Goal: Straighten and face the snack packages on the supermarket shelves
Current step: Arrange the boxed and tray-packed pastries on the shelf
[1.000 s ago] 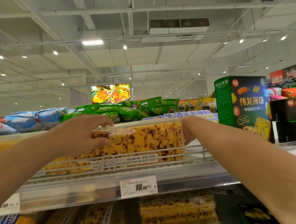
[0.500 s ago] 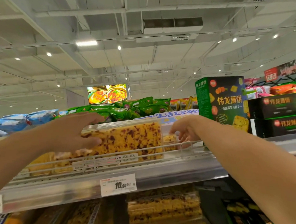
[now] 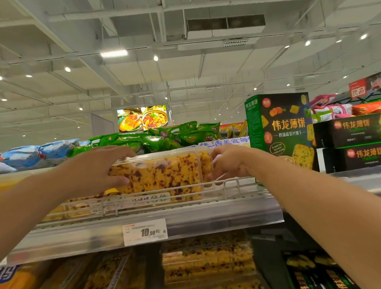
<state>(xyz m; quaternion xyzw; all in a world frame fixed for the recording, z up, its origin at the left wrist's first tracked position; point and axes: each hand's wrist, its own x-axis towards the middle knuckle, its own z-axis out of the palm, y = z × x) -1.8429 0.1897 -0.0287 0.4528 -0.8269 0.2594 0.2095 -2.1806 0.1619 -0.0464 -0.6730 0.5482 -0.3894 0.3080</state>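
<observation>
A clear plastic box of yellow cake with dark red bits stands on its long edge on the top shelf, behind a low wire rail. My left hand grips its left end, thumb in front and fingers over the top. My right hand holds the right end, where a second clear box shows just behind the first. More of the same boxes lie flat to the left, partly hidden by my forearm.
A green biscuit carton stands upright right of my hands, with black cartons stacked beyond it. Green bags and blue bags lie behind. A price tag hangs on the shelf edge; more cake boxes fill the shelf below.
My right hand, which had come off the box and hung open beside it half a second ago, is back on the box's right end. The left hand kept its grip.
</observation>
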